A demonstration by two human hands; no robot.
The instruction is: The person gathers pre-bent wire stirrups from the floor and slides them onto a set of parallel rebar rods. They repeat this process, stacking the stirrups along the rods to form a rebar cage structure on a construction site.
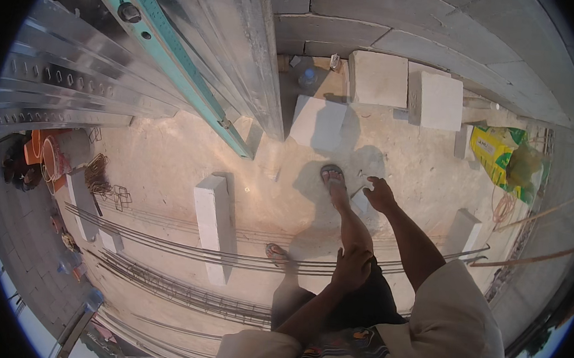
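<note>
My left hand lies over my bent knee, holding nothing that I can see, its fingers partly bent. My right hand is stretched forward past the raised leg, with thumb and fingers apart and nothing visible in them. Below it on the floor lies a small pale block piece, partly hidden by the hand. My sandalled foot stands to the left of that hand. Between my legs and the blocks run several long steel bars, crossing under or behind my legs.
A turquoise spirit level leans by tall metal channels at the upper left. White blocks stand on the floor, more along the grey block wall. A yellow-green sack lies right; a plastic bottle stands back.
</note>
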